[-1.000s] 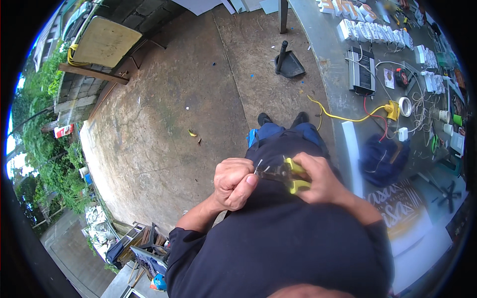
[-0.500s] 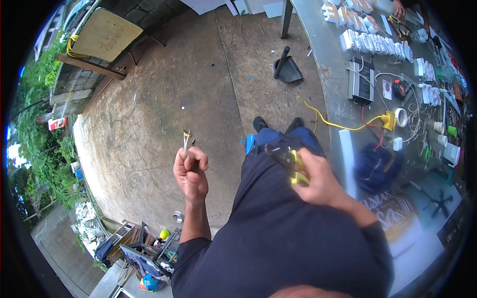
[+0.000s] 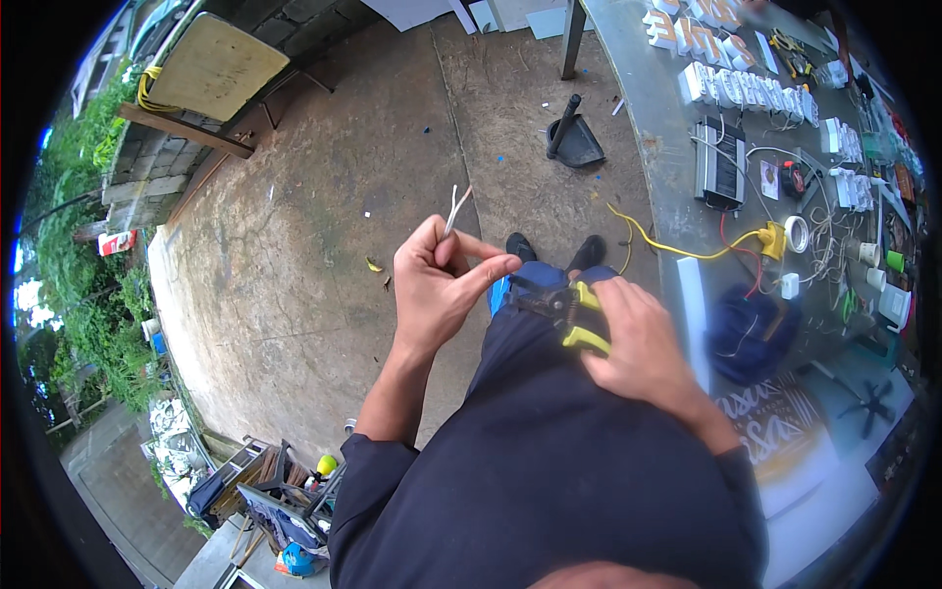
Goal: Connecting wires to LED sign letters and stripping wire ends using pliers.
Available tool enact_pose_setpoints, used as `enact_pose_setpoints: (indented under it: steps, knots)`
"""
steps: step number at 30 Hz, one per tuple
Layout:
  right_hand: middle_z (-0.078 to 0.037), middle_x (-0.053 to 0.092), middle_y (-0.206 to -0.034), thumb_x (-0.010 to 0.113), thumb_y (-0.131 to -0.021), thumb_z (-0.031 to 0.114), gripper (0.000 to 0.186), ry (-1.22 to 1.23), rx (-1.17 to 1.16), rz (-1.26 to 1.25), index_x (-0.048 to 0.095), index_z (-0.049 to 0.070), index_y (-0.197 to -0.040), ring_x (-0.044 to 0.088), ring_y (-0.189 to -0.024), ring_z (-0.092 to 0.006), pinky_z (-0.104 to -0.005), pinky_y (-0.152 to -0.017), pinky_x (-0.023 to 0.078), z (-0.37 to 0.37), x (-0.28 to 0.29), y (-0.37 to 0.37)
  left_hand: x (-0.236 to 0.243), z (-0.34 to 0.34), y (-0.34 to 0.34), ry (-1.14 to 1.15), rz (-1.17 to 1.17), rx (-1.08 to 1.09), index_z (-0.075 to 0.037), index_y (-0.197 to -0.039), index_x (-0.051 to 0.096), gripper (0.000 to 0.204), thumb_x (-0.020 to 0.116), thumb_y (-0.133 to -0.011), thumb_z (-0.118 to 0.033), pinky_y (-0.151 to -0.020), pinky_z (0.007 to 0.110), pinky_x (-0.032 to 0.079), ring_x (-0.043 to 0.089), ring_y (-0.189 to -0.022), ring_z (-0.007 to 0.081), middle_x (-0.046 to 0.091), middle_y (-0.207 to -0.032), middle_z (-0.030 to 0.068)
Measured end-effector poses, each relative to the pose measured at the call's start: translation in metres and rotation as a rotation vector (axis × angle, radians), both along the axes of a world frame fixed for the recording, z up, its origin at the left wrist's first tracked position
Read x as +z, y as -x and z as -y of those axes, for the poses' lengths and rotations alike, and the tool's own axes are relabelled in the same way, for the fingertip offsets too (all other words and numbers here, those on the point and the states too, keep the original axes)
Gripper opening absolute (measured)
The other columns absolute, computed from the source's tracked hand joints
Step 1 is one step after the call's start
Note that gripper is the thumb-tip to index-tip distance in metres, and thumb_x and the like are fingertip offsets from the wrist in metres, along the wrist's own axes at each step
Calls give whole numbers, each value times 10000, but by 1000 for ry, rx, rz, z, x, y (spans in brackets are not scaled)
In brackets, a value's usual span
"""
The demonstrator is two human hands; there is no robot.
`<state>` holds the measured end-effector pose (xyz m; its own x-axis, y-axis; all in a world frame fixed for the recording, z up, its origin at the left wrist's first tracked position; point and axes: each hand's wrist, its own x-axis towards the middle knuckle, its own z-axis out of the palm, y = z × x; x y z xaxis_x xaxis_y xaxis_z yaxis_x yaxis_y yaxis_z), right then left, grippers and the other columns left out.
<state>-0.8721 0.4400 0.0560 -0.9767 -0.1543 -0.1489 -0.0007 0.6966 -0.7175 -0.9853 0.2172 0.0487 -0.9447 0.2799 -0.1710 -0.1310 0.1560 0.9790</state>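
Observation:
My left hand (image 3: 437, 290) is raised in front of me, pinching a thin white two-strand wire (image 3: 454, 208) between thumb and fingers; the wire ends stick up above the fingertips. My right hand (image 3: 638, 339) rests against my dark trousers and grips yellow-handled wire strippers (image 3: 567, 309), whose dark jaws point left toward the left hand. The two hands are a short way apart. My black shoes (image 3: 554, 251) show on the concrete floor below them.
A long grey workbench (image 3: 667, 147) runs on the right, covered with white lettering pieces, a grey box (image 3: 721, 162), a yellow cable (image 3: 667, 243), tape rolls and loose wires. A black dustpan (image 3: 572, 137) lies on the floor. A folding table (image 3: 211, 69) stands far left.
My left hand moved from my right hand out to the left, then back toward the middle, holding the wire up. The right hand with the strippers stayed near my thigh.

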Motion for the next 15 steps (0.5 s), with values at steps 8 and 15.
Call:
enact_pose_setpoints:
  steps: [8,15]
  knots:
    - [-119,623,-1128,763,-815,191,589,612,-383,294,526,-24,-1310,610,-1059,-236,-342,-934,468,-42,-23,-14,-22,-23,21,-509,264,28,-74,-985,573,270,457,-1099,-290,-631,220,354,420,-664,62,610,-875,35]
    - [-109,605,-1122,648,-829,243,580,1359,-392,258,517,-21,-1329,565,-1039,-191,-329,-936,437,-83,-36,-31,-5,-81,29,-1011,514,19,-88,-1219,588,228,427,-1100,-198,-784,285,440,534,-851,127,611,-996,29]
